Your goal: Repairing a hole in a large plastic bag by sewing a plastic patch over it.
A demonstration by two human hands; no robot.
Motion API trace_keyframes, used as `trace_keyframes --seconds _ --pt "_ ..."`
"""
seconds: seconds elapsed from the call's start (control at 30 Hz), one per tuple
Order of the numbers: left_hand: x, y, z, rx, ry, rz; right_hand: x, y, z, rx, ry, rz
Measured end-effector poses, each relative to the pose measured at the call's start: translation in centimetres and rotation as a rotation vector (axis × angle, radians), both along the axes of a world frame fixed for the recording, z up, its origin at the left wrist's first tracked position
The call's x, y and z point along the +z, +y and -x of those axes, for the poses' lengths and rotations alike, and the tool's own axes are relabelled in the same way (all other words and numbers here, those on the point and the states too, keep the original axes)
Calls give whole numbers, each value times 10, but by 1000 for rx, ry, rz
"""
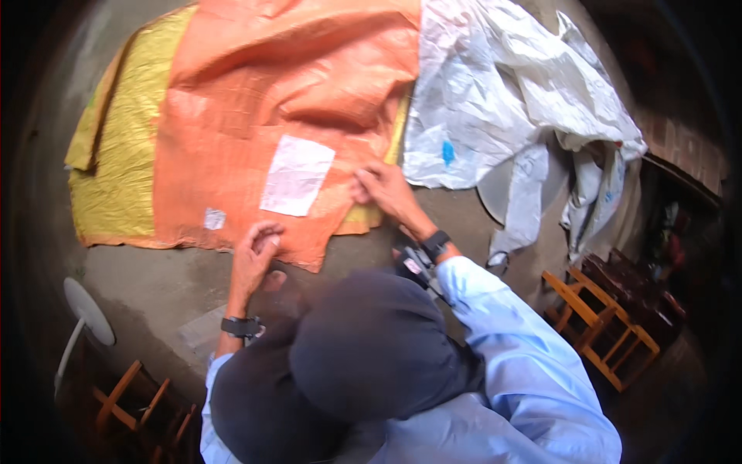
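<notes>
An orange woven plastic sheet lies wrinkled over a yellow one on the ground before me. A white paper patch shows on the orange surface, with a smaller white label to its left. My left hand is at the orange sheet's near edge, its fingers loosely curled and thumb apart; no hold on the sheet shows. At the sheet's right edge, my right hand has thumb and fingers closed on the orange material. Its fingertips are slightly blurred.
White plastic sheeting spreads at the far right, partly over a round grey disc. Wooden stools stand at right and lower left. A pale round-topped object on a thin leg stands at left.
</notes>
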State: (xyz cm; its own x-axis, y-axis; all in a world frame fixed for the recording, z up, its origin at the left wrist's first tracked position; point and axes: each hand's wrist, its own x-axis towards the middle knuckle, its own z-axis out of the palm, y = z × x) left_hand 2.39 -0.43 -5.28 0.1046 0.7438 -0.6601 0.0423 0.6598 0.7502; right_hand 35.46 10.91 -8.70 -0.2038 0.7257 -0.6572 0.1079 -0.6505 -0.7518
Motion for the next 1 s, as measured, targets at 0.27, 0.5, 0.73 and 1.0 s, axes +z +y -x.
trace_keyframes --seconds 0.27,0.5,0.73,1.0 --pt "-6 -74 34 310 -80 296 13 -47 -52 203 -256 155" --pt "16 -67 4 403 1 310 21 -88 -99 36 -232 183" --pt "-9 -74 -10 492 -315 215 52 -129 -165 -222 68 344" --pt "24 -227 68 512 -214 122 79 -102 -157 64 -161 201"
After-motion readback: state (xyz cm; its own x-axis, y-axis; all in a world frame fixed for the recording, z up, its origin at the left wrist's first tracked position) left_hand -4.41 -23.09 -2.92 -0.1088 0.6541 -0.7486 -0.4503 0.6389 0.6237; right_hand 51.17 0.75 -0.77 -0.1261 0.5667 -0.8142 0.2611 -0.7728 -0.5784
